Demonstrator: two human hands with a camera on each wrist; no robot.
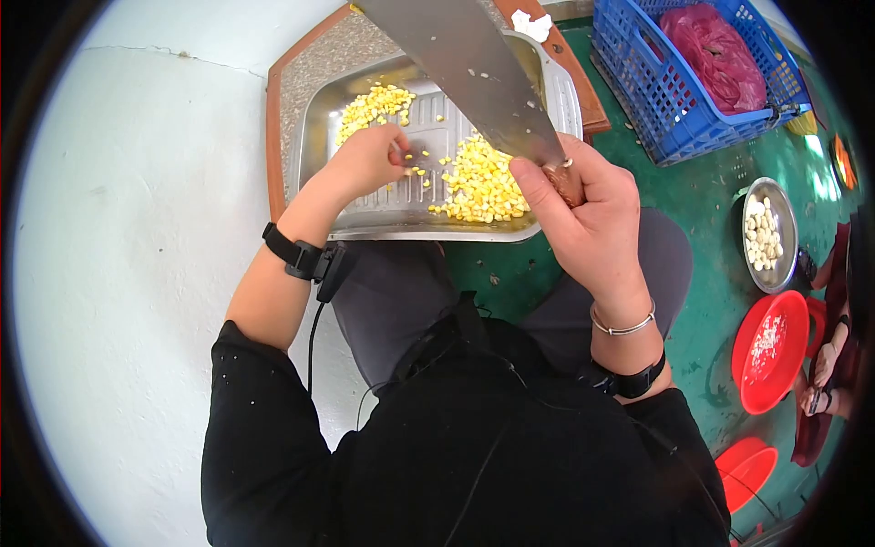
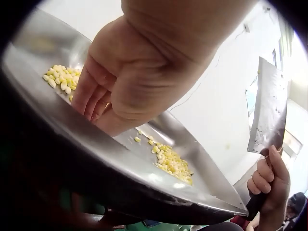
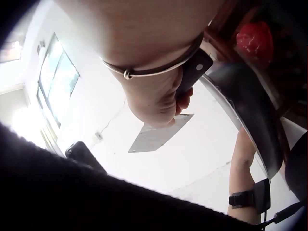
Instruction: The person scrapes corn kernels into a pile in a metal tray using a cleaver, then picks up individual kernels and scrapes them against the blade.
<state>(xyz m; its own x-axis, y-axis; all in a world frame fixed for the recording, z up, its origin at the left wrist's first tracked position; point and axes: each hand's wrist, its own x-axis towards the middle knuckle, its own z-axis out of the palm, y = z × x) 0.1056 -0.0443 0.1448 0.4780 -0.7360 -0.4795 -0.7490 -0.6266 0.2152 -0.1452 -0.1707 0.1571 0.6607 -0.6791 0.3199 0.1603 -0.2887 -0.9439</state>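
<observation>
A rectangular metal tray point(image 1: 314, 137) holds two heaps of yellow corn kernels, a smaller heap point(image 1: 374, 108) at far left and a larger heap point(image 1: 481, 187) at near right. My left hand point(image 1: 369, 162) reaches into the tray between them, its bent fingers and thumb down at the tray floor among a few scattered kernels. Whether a kernel sits between those fingertips I cannot tell. My right hand point(image 1: 597, 205) grips a cleaver point(image 1: 465, 73) by its handle, the broad blade point(image 2: 269, 108) raised over the tray's right side. Bits of corn stick to the blade.
Under the tray is a wood-edged stand point(image 1: 310, 77), beside a white wall point(image 1: 146, 182). To the right stand a blue basket point(image 1: 670, 128) with a pink bag, a metal bowl point(image 1: 791, 214) of pale pieces and red basins point(image 1: 788, 342). Another person's hands point(image 1: 825, 365) show at far right.
</observation>
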